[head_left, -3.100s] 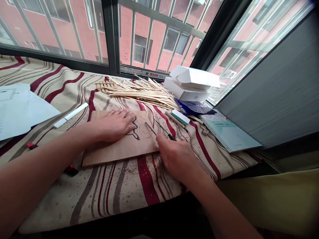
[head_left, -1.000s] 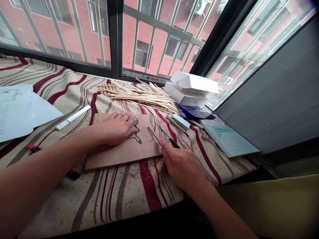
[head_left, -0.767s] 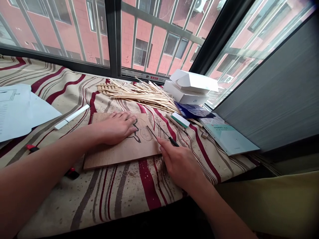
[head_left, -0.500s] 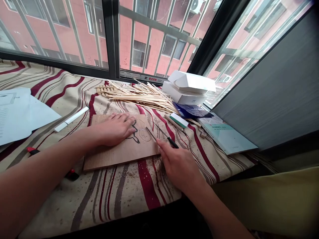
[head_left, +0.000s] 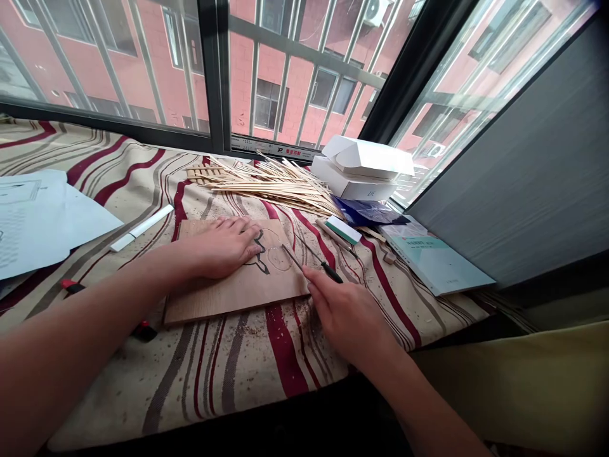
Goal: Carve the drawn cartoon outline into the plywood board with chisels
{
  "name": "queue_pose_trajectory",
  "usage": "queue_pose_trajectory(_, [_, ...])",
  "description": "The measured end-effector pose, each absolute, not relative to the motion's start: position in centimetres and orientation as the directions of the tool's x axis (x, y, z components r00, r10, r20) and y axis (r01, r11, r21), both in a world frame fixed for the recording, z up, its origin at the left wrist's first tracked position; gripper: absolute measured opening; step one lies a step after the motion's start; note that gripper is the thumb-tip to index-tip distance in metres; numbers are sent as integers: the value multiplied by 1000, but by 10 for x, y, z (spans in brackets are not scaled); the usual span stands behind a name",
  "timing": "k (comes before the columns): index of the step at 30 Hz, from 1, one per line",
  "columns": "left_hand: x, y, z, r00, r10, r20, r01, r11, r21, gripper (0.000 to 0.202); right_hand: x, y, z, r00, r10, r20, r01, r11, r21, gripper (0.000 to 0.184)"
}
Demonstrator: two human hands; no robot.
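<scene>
A thin wooden board [head_left: 223,295] lies on the striped cloth [head_left: 214,368]. It bears a dark cut outline [head_left: 259,252] beside a pencilled oval. My left hand [head_left: 223,246] rests flat on the board with fingers stretched out, fingertips at the outline. My right hand [head_left: 347,311] sits at the board's right edge, fingers closed round a thin metal tool [head_left: 291,255] whose tip reaches the oval. A second thin tool with a black handle [head_left: 330,273] lies just beyond my right fingers.
Wood dust covers the cloth. A pile of bamboo sticks [head_left: 271,183] and a white box [head_left: 361,168] stand by the barred window. A green-white block [head_left: 343,230], a booklet [head_left: 435,261], white papers [head_left: 42,216], a white pen [head_left: 140,227] and red-black clips [head_left: 71,286] lie around.
Both hands keep nearly the same places on the board; my right hand with the thin tool shifts only slightly. The view itself moves a little.
</scene>
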State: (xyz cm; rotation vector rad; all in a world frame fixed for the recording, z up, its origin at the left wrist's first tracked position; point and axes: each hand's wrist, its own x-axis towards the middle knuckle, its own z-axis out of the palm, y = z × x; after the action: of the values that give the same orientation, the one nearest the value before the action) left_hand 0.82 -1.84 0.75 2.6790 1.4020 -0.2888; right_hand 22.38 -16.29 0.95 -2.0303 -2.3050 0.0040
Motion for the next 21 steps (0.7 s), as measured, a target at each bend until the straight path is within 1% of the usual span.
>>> queue_pose_trajectory(4, [7, -17, 5, 563, 806, -181, 819, -574, -13, 68, 225, -163, 11, -124, 991, 48, 990, 126, -56, 48])
queue_pose_trajectory(10, [6, -15, 2, 574, 802, -166, 810, -585, -23, 69, 223, -164, 14, -109, 994, 23, 992, 110, -68, 48])
queue_pose_trajectory(14, [7, -16, 4, 547, 815, -192, 827, -562, -28, 69, 224, -167, 17, -93, 996, -11, 995, 92, -48, 48])
queue_pose_trajectory(18, [9, -17, 6, 530, 828, -186, 838, -544, -34, 70, 224, -170, 17, -108, 994, 7, 994, 108, -30, 48])
queue_pose_trajectory(21, [7, -14, 3, 541, 816, -206, 830, -557, -25, 70, 224, -171, 12, -120, 992, 48, 991, 123, -55, 46])
